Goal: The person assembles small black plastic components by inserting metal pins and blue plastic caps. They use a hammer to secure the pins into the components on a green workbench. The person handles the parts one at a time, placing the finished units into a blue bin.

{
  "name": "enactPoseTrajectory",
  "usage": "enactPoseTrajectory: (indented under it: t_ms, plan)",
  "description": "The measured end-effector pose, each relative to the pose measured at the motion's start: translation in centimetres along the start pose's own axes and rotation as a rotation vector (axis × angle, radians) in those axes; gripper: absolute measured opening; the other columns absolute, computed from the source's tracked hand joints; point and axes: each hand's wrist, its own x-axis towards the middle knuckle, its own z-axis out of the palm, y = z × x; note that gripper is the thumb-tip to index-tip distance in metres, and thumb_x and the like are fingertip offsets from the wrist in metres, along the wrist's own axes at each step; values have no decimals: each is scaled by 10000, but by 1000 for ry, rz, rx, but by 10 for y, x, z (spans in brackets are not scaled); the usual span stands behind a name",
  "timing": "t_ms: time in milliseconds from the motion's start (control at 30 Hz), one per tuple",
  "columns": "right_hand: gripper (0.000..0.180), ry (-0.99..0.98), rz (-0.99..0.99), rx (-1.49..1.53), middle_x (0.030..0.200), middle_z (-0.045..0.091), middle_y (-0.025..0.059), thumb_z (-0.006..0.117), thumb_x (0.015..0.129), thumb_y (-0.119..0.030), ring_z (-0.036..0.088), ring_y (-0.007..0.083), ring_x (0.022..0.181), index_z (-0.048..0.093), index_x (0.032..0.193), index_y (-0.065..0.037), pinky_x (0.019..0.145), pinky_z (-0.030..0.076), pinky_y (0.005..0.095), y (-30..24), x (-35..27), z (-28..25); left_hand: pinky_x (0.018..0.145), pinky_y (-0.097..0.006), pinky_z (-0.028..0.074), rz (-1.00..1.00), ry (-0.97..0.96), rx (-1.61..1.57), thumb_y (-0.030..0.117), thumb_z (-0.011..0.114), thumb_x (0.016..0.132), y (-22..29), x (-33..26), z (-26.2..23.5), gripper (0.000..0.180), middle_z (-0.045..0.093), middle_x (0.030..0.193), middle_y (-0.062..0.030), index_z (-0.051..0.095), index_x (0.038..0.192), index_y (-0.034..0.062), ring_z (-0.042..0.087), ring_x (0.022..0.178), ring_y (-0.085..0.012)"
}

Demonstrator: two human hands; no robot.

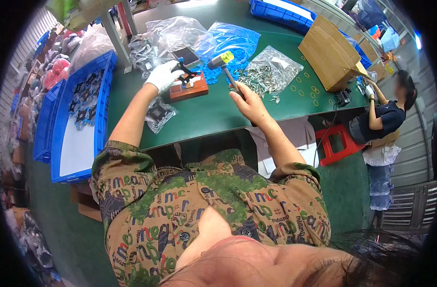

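Gripping the mallet (222, 60) in our right hand (250, 103), its length slanting away leftward | our gloved left hand (162, 76) (the nearer one!) has fingers pinching the black part (186, 71) at the brown block (190, 91) | mallet hangs right of that part, apart

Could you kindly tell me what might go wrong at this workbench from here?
The gloved left hand holds a black part at the orange-brown block, so a stray blow from the hammer in the right hand might catch its fingers. The loose metal pins lie close to the right hand and could be scattered by a careless swing.
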Motion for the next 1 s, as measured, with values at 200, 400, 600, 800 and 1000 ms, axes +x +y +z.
enactPoseTrajectory:
  t_ms: [200,400,600,800,1000]
  plan:
    - [406,-54,-15,-26,967,681,121,620,1035,-291,648,224,862,576,1371,-68,806,522,363,-13,14,4,851,-513,510,45,145,4,366,619,974,-3,-5,32,390,709,983,-264,624,1239,79,662,972,-464]
    - [420,-37,-139,-88,960,710,215,586,1043,-330,704,420,895,524,1392,-105,774,538,479,-26,40,17,836,-522,507,-9,125,28,365,626,974,0,-8,29,392,704,959,-266,613,1237,74,663,952,-463]
    - [349,-173,-157,-316,988,702,267,576,1036,-321,677,478,929,534,1303,-100,773,529,536,-25,62,18,789,-494,513,-56,110,7,265,657,965,14,-10,21,292,700,926,-249,633,1145,36,668,907,-445]
    - [355,128,-332,-86,957,701,217,601,1032,-286,682,450,896,543,1309,-71,753,545,478,-65,81,-7,808,-519,513,10,126,9,322,635,977,-4,-8,30,317,710,905,-241,629,1168,68,672,892,-448]
    - [359,-210,-128,-351,1013,710,248,570,1044,-312,683,471,954,535,1318,-82,800,538,532,-22,70,13,813,-522,512,5,125,32,322,631,975,2,-11,32,306,707,910,-245,628,1155,74,671,896,-446]
